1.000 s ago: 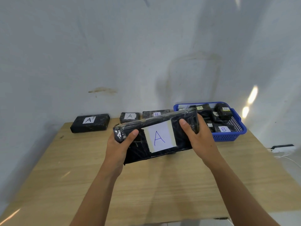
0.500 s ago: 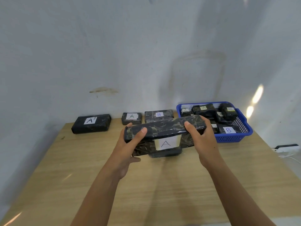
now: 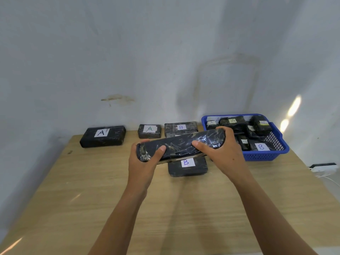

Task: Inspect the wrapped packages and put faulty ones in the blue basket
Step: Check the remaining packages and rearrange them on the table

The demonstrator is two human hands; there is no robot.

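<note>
I hold a long black wrapped package above the middle of the wooden table. My left hand grips its left end and my right hand grips its right end. Its label faces away from me, so only the shiny black wrap shows. A smaller black package marked B lies on the table right under it. The blue basket stands at the back right with several black packages marked A and B inside.
Along the wall lie three black packages: a large one marked A, a small one marked A and one marked B. A white power strip with cables sits off the table's right edge.
I have turned the held package over: its A label faced me a second ago, then tipped downward, and is now out of sight. The B package beneath it has come into view.
</note>
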